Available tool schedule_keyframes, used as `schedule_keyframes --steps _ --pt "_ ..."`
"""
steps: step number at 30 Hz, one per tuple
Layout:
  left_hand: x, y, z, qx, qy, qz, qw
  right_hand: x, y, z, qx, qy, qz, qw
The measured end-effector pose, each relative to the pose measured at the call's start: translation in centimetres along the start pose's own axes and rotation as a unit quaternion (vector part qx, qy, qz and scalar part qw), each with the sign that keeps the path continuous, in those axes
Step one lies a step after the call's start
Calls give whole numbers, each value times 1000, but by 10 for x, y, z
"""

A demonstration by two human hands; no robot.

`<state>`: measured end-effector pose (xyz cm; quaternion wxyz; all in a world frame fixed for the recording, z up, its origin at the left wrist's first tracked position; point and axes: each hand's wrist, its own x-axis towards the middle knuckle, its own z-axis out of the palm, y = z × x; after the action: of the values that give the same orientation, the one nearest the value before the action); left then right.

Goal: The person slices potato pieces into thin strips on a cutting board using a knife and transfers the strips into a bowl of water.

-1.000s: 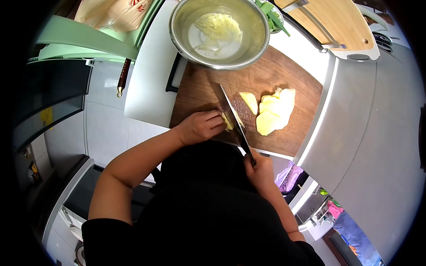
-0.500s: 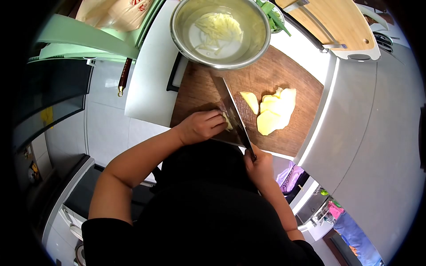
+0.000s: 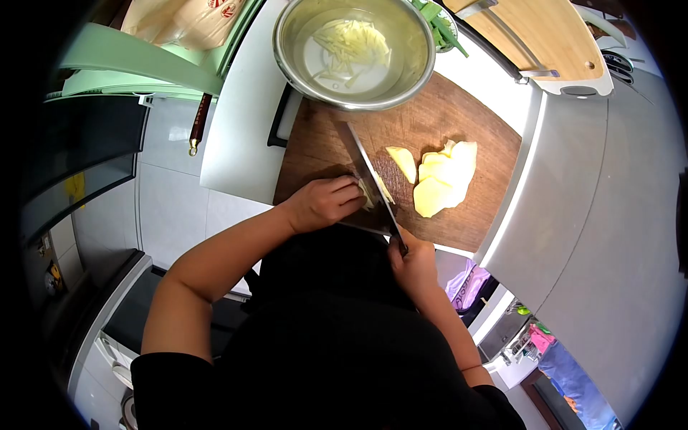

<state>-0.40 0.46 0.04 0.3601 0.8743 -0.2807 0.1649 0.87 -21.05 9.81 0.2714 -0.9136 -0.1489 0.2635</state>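
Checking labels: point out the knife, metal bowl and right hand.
Knife (image 3: 370, 166): head view, middle of the blade.
Metal bowl (image 3: 380, 104): head view, near rim.
Right hand (image 3: 416, 262): head view, back of the hand.

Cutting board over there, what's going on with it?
A person is cutting what looks like potato on the wooden board. The right hand grips a large knife, while the left hand is bent beside the blade, next to some thin pale pieces. More cut strips lie on the blade's other side. Farther right are a single slice and an overlapping pile of slices. The metal bowl beyond already holds pale shreds.
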Motion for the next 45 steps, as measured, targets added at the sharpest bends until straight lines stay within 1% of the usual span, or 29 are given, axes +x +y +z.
schedule_keyframes --steps 2,4,5,7,8,13,14,17,19,22,26,28,35,37,38,40,41,43,45 --pt "-1 -1 -2 -26 -33 -14 999 1 -2 -5 22 4 0 1000" --pt "-3 -1 -1 -21 -34 -15 999 -4 -8 -11 19 -14 51 998" --pt "-2 -1 0 -17 -34 -13 999 -6 -8 -12 18 -13 52 998" --pt "0 -1 -1 -19 -31 -10 999 -7 -5 -11 40 4 2 999" --pt "0 -1 -2 -19 -31 -11 999 -7 -4 -11 41 4 2 999" --pt "1 -1 0 -15 -18 -5 1000 -6 -2 -10 10 -40 36 998" --pt "1 -1 1 -13 -6 -4 1000 -4 -3 -8 10 -39 37 999" --pt "0 -1 1 -13 -12 -6 1000 2 -4 -2 -11 -37 40 998" --pt "0 0 -1 -12 -12 -6 1000 1 0 1 33 -2 7 999" --pt "1 -1 -3 -6 -7 -3 1000 -3 -5 -6 33 4 31 999" --pt "0 -1 1 -2 1 2 1000 -7 -9 -14 40 3 22 999" --pt "2 -1 -1 -4 3 2 1000 -8 -8 -12 40 -19 42 998" --pt "2 0 -3 -11 -15 -7 1000 -1 -6 -11 28 -29 21 999" --pt "1 0 1 -11 -9 -5 1000 5 -9 -6 7 -50 49 997" --pt "0 -1 2 -8 -3 -6 1000 5 -9 -6 7 -49 48 998" --pt "0 0 0 -8 -3 -7 1000 5 -7 -4 38 -2 0 999" --pt "1 0 -1 -8 0 -8 1000 3 -7 -4 38 -1 -1 999" --pt "2 -1 -2 -6 0 -7 1000 -2 -5 -5 64 32 11 997" --pt "-1 1 -1 -8 -2 -4 1000 -5 -8 -9 63 21 13 998"
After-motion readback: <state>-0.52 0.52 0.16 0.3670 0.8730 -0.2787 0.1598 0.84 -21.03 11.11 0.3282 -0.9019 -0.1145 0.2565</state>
